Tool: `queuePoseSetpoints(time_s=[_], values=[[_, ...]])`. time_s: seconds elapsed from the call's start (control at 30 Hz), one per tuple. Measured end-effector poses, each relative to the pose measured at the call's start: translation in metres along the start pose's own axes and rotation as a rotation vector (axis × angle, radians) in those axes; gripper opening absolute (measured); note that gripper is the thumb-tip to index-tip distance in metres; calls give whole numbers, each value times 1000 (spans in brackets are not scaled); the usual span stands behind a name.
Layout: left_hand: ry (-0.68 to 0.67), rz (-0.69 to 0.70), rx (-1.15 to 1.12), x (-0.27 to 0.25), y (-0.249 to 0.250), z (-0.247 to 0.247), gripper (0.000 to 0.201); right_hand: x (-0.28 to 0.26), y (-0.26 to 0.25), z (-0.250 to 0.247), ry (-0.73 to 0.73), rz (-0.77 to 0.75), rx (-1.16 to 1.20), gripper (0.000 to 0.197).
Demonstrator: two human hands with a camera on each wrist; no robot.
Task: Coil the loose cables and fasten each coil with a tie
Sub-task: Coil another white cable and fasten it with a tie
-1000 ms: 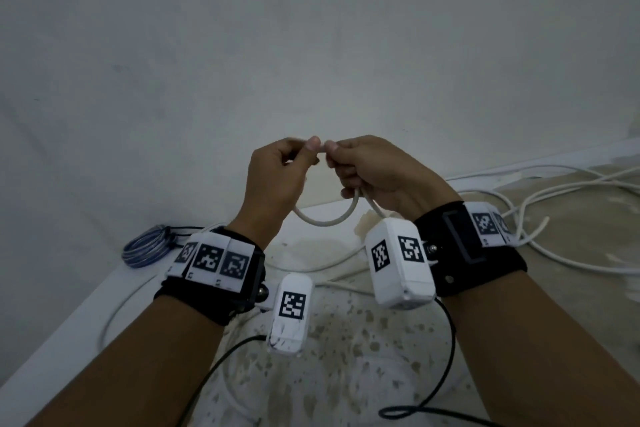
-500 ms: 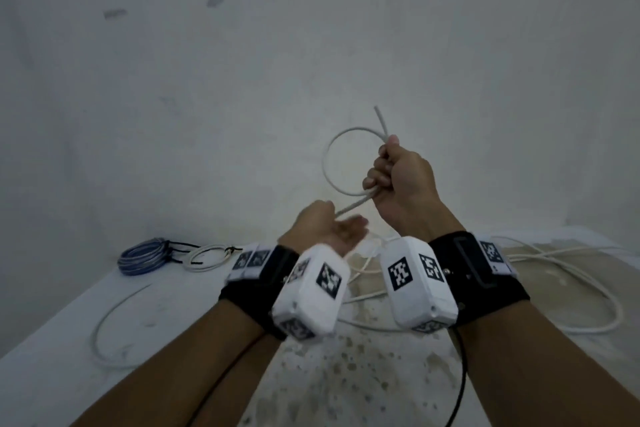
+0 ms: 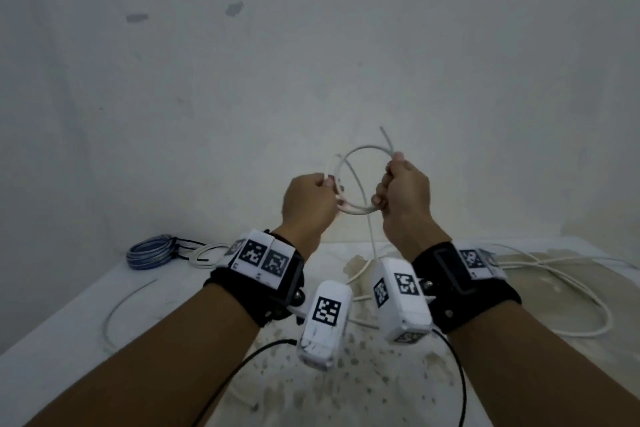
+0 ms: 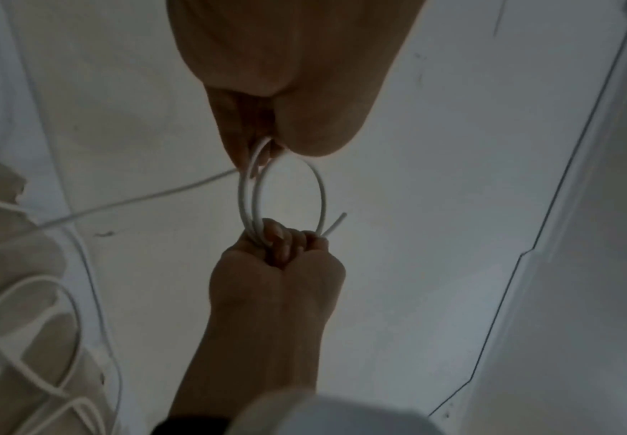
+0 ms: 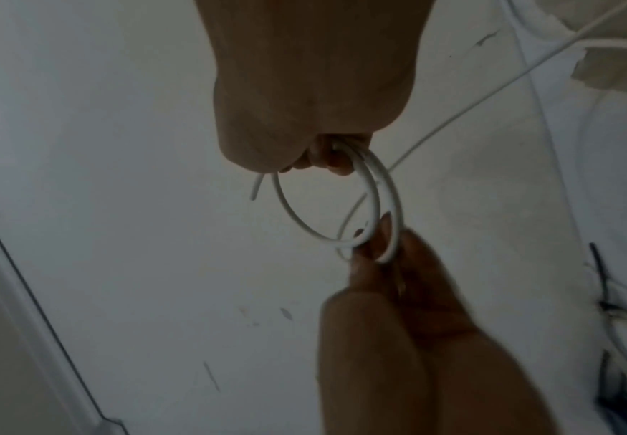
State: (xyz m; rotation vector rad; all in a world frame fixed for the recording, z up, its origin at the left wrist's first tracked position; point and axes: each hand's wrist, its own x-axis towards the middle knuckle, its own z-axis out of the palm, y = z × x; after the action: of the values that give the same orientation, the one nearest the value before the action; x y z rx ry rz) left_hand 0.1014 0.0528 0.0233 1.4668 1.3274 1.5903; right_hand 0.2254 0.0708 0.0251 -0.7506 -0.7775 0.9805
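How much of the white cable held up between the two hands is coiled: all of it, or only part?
Only part. The white cable forms small loops between the left hand and right hand; its tail hangs to the table.

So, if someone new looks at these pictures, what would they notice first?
First, the small white cable coil held up before the wall, the left hand and right hand gripping opposite sides. Next, the loose white cable sprawling on the table at right, and a blue coil far left.

White cable [image 3: 360,151]; blue coil [image 3: 149,251] at nine o'clock; black wrist straps [image 3: 464,291]; black-and-white checkered tags [image 3: 264,256]; table [image 3: 62,350] white, brown-speckled.
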Motion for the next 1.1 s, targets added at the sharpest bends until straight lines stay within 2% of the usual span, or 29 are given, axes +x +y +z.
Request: queuePoseSetpoints(time_s=[0.03, 0.1, 0.23, 0.33, 0.4, 0.53, 0.63, 0.93, 1.1], values=[[34, 57, 96, 2, -1, -6, 28, -5, 7, 2, -30, 20, -4, 36], [62, 89, 142, 6, -5, -15, 27, -15, 20, 7, -92, 90, 39, 33], [-14, 7, -127, 1, -13, -29, 25, -27, 37, 11, -191, 182, 43, 33], [-16, 67, -80, 2, -21, -43, 29, -32, 47, 11, -293, 239, 21, 34], [-58, 118, -35, 3, -26, -56, 29, -34, 50, 9, -380, 271, -6, 32], [-237, 233, 96, 7, -31, -84, 27, -34, 56, 9, -499, 307, -11, 33], [-319, 264, 135, 11, -30, -95, 29, -36, 59, 15, -538, 305, -45, 33], [-461, 224, 169, 23, -19, -105, 27, -42, 59, 24, -590, 306, -78, 34], [-510, 153, 112, 22, -14, -104, 24, -41, 50, 22, -622, 271, -158, 34]])
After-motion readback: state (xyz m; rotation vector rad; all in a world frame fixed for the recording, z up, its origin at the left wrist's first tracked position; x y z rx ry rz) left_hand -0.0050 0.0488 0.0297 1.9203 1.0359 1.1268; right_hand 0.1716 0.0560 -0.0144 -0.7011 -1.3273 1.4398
